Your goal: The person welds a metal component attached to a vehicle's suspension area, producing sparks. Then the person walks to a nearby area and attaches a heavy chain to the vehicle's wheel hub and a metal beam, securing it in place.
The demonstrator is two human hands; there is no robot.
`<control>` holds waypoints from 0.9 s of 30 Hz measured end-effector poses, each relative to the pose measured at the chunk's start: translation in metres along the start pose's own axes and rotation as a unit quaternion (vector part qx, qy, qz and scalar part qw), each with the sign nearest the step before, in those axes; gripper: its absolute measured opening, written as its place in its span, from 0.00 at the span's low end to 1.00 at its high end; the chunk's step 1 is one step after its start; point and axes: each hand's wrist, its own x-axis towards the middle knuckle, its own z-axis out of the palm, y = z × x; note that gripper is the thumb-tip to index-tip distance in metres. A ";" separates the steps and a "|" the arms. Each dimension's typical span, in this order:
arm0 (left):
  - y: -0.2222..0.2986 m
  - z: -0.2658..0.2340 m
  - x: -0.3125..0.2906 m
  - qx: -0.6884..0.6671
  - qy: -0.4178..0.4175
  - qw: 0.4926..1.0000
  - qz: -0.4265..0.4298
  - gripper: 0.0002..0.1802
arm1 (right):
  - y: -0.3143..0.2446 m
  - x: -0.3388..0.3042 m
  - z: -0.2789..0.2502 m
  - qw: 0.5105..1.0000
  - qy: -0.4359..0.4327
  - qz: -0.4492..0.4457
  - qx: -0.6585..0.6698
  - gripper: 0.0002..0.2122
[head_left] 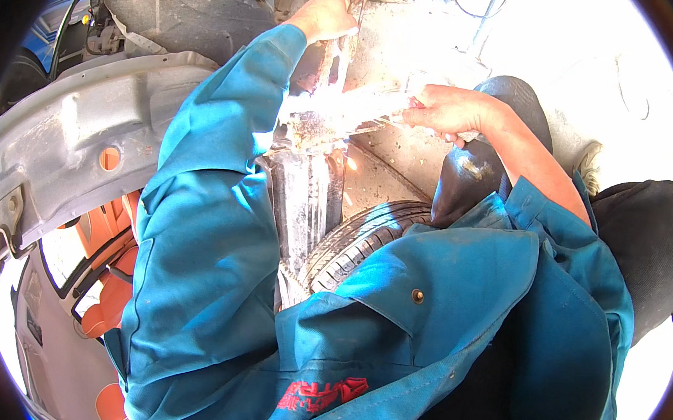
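My left hand (325, 16) is closed at the top of the view, its fingers round the upper end of a narrow, worn metal bar (339, 58). My right hand (453, 111) is closed on a slim tool (383, 108) that points left; glare washes out its shape. White-hot light flares where the tool's end meets a scorched metal joint (305, 130), and a small orange spark shows just below. Under the joint runs a dirty grey metal beam (302, 200). Glare hides the exact contact point.
A curved grey car body panel (77, 125) stands along the left, with an orange vehicle seat (108, 295) below it. A dark plastic liner (202, 17) lies above the panel. A tyre (370, 232) sits beside the beam, close to my knee (471, 180). Sunlit concrete floor (580, 71) stretches right.
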 end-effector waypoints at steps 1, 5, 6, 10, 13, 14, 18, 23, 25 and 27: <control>-0.001 0.000 0.000 -0.004 -0.001 1.000 -0.001 0.23 | 0.001 0.000 -0.001 1.000 0.006 -0.010 -0.015 0.18; -0.002 0.001 0.002 -0.001 -0.004 1.000 -0.003 0.23 | 0.000 0.001 -0.002 1.000 -0.010 -0.011 -0.009 0.18; -0.002 0.002 0.003 0.005 -0.005 1.000 -0.003 0.23 | 0.000 0.000 -0.002 1.000 -0.011 -0.010 -0.006 0.18; -0.003 0.003 0.003 0.006 0.011 1.000 0.012 0.24 | -0.002 0.000 0.000 1.000 -0.006 0.006 0.012 0.18; -0.003 0.002 0.004 0.009 -0.002 1.000 0.011 0.24 | -0.003 -0.001 0.000 1.000 0.003 0.005 0.005 0.18; -0.003 0.002 0.004 0.009 -0.003 1.000 0.008 0.24 | -0.002 -0.002 0.000 1.000 0.007 0.002 -0.002 0.18; -0.003 0.002 0.002 -0.010 0.004 1.000 0.008 0.24 | -0.002 -0.001 -0.002 1.000 -0.019 0.004 0.005 0.18; -0.002 0.002 0.003 0.009 -0.001 1.000 0.007 0.25 | -0.002 -0.002 -0.001 1.000 0.008 -0.010 -0.016 0.17; -0.002 0.002 0.003 -0.004 0.004 1.000 0.008 0.25 | -0.003 -0.002 -0.001 1.000 0.000 -0.012 -0.010 0.17; -0.002 0.002 -0.001 -0.031 0.023 0.999 0.012 0.26 | -0.004 -0.002 -0.002 1.000 -0.014 -0.004 0.002 0.17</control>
